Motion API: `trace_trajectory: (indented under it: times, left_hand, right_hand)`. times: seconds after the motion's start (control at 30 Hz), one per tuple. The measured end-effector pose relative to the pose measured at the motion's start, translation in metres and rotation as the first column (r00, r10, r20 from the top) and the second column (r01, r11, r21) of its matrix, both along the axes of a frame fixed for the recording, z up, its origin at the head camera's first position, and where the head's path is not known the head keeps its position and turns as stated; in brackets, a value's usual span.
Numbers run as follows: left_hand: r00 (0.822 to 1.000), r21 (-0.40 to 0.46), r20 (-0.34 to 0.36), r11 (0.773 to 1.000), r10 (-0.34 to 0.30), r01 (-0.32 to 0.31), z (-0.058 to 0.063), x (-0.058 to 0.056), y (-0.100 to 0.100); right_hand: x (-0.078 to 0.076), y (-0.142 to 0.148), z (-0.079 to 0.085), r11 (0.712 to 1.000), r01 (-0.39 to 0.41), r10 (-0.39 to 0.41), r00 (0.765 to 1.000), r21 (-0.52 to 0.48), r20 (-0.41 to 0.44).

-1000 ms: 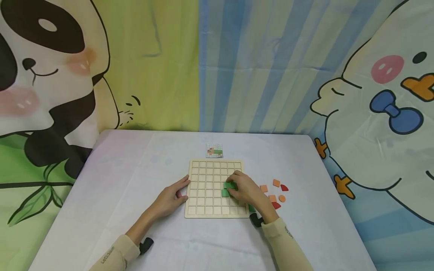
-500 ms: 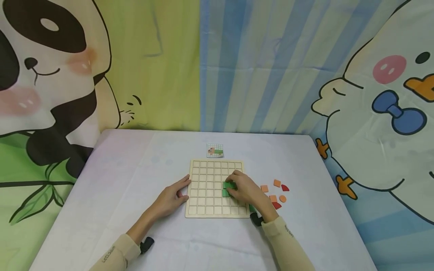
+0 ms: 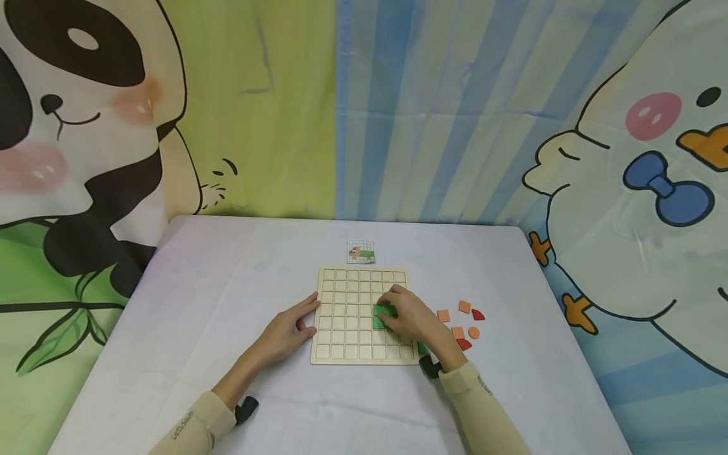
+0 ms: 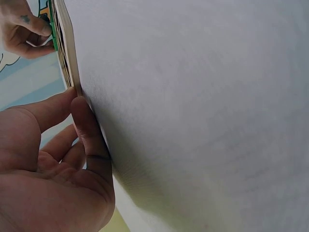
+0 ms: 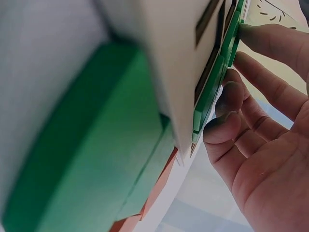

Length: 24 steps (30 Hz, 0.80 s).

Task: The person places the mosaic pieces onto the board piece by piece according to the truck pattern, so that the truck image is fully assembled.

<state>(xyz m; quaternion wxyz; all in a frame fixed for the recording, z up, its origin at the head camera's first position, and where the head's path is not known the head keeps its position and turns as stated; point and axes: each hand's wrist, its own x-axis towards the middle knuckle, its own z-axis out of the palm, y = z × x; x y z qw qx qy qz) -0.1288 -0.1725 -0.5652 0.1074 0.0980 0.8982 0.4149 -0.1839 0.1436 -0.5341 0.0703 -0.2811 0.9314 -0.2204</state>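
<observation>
A light wooden grid board (image 3: 344, 338) lies flat on the white-covered table. At its left edge rests my left hand (image 3: 284, 335); the fingertips (image 4: 83, 107) and thumb touch the board's rim with fingers fairly straight. My right hand (image 3: 412, 319) reaches over the right half of the board and pinches at a green square tile (image 3: 388, 310) in the grid. Another green tile (image 3: 378, 323) sits just below it, and more green tiles (image 5: 208, 104) line the grid in the right wrist view. The palm and wrist hide part of the board's right side.
A small picture card (image 3: 361, 251) lies behind the board. To the right are loose orange squares (image 3: 443, 315), an orange disc (image 3: 474, 332) and red curved pieces (image 3: 478, 315). Beside the board's right edge, a green piece (image 3: 423, 349) lies partly under my right wrist.
Both hands keep nearly the same place on the board. The whole head view shifts very slightly; the tiles and card stay put.
</observation>
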Motion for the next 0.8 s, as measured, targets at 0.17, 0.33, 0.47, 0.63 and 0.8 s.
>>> trace_trajectory:
  times: [0.17,0.33,0.47,0.63,0.8]
  left_hand:
    - [1.000,-0.004,0.000,1.000,-0.002,0.002,-0.0004,-0.0002,-0.0002]
    - [1.000,0.011,0.012,1.000,0.005,-0.005,0.0003,0.0004,0.0001]
    - [1.000,0.014,0.018,1.000,0.008,-0.008,0.0006,0.0007,0.0005]
    - [1.000,0.015,0.020,1.000,0.006,-0.006,0.0015,0.0009,0.0003]
    - [1.000,0.017,0.020,1.000,0.004,-0.005,0.0016,0.0006,-0.0001]
  right_hand:
    - [0.0012,0.0012,-0.0008,1.000,0.001,-0.001,1.000,-0.002,-0.015]
    - [0.0033,0.0023,0.0008,1.000,0.017,-0.017,1.000,-0.003,-0.007]
    - [0.0042,0.0017,0.0024,1.000,0.013,-0.013,1.000,-0.010,-0.007]
    - [0.0039,0.0007,0.0021,1.000,0.007,-0.007,1.000,-0.011,-0.016]
    - [0.0043,0.0024,0.0023,0.999,0.036,-0.036,0.999,-0.013,-0.015]
